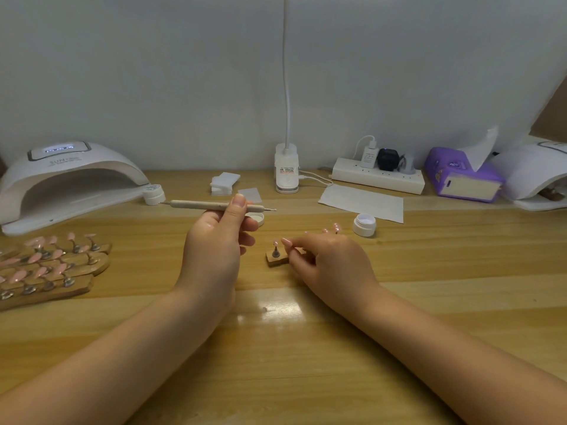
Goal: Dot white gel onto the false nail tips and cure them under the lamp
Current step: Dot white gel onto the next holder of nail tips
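Note:
My left hand (219, 237) grips a beige dotting pen (199, 205), held level above the table with its metal tip pointing right. My right hand (328, 260) pinches a small wooden holder (277, 259) at mid-table; pink false nail tips (275, 243) stand on it, some hidden behind my fingers. An open white gel jar (364, 224) sits to the right, its lid (256, 218) partly behind my left hand. The white curing lamp (69, 179) stands at far left, its display lit.
Several wooden holders with pink nail tips (49, 266) lie at the left edge. A small white jar (154, 194) sits by the lamp. Wipe pads (224, 183), a desk-lamp base (287, 171), power strip (379, 178), paper sheet (362, 202), purple tissue pack (461, 176) and a second lamp (537, 176) line the back.

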### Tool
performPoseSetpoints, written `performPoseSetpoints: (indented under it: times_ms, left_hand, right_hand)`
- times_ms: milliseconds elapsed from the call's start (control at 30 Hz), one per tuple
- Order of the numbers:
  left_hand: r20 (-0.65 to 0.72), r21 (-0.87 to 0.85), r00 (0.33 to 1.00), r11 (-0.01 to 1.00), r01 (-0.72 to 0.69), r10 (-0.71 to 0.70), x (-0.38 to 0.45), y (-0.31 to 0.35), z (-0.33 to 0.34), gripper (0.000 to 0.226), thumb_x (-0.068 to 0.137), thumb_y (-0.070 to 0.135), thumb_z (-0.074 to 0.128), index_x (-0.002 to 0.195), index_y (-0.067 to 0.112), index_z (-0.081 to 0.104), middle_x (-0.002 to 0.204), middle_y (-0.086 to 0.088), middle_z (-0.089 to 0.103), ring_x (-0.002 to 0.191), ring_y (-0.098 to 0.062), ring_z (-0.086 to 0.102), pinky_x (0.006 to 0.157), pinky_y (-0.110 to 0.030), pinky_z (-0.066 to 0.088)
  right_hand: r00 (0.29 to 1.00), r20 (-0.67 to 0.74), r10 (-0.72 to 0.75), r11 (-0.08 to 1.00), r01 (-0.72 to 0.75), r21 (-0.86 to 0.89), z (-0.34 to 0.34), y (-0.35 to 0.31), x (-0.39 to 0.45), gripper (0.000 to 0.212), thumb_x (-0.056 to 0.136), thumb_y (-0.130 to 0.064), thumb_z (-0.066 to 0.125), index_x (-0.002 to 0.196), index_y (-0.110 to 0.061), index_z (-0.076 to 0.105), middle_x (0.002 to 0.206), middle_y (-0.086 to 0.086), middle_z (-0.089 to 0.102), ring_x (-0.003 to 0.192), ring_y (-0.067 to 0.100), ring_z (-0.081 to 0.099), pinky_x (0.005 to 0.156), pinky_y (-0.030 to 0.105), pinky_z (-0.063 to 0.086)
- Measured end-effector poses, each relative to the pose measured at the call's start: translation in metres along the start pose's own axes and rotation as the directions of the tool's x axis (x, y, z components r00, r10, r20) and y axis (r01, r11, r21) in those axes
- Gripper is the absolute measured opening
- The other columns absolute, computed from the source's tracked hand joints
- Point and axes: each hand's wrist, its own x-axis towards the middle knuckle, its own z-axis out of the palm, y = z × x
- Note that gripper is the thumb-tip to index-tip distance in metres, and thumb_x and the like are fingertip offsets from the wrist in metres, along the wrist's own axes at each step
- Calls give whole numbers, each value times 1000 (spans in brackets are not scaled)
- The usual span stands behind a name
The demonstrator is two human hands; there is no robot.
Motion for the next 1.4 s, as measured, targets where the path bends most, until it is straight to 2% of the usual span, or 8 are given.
performPoseSetpoints:
  times_ms: [167,233,333,667,800,933,1167,1400]
  left_hand:
    - [52,24,993,994,-108,107,-1,5,-1,24,98,36,50,90,20,66,66,7,67,61,-5,58,63,-27,45]
    - [77,18,982,985,-173,171,-2,8,-2,23,99,32,49,93,19,66,68,6,68,63,-3,60,60,-20,48]
    - [102,23,950,954,-300,296,-7,11,0,17,100,25,48,94,20,63,74,3,68,70,-4,63,62,-14,49]
    - [210,55,851,863,-502,481,-18,17,3,10,92,24,49,92,22,58,77,8,65,76,-7,64,69,-15,47]
    - [232,128,809,807,-576,540,-19,17,3,10,94,23,48,92,25,57,81,4,65,77,-10,65,71,-22,52]
    - [275,166,764,754,-636,583,-23,18,3,11,95,19,47,93,26,55,85,4,62,74,-13,63,64,-28,54]
    - [327,156,729,726,-670,602,-24,18,3,7,93,26,46,93,25,52,83,5,60,71,-10,62,61,-11,49]
    - [328,173,703,692,-701,631,-24,17,3,5,95,22,48,94,25,52,75,9,60,72,-7,63,62,-8,48]
  right_hand:
    - [988,-51,147,886,-109,451,-11,-11,-4,9,87,-21,64,85,-16,70,66,-3,64,60,13,56,78,31,45]
    - [983,-65,170,820,-104,564,-18,-16,-5,8,86,-18,64,80,-22,67,69,-8,65,61,15,61,63,38,53]
    - [983,-67,173,760,-90,644,-22,-21,-6,13,84,-14,64,81,-27,65,71,-17,66,64,11,66,59,40,57]
    - [977,-181,109,758,36,652,-26,-21,-4,12,88,-16,68,91,-28,68,86,-3,69,71,15,69,63,37,59]
    - [981,-172,84,740,54,671,-27,-20,-5,10,89,-16,66,92,-24,68,83,-3,69,71,16,70,65,37,59]
    - [983,-165,75,743,55,667,-26,-20,-6,12,88,-15,66,91,-26,68,81,-4,70,70,17,70,65,40,59]
    - [981,-183,62,759,72,647,-25,-19,-5,17,88,-16,67,92,-32,67,81,-6,71,70,15,70,64,38,59]
    - [978,-200,60,770,82,633,-23,-19,-5,10,87,-20,66,94,-26,69,81,-4,72,69,16,70,64,39,59]
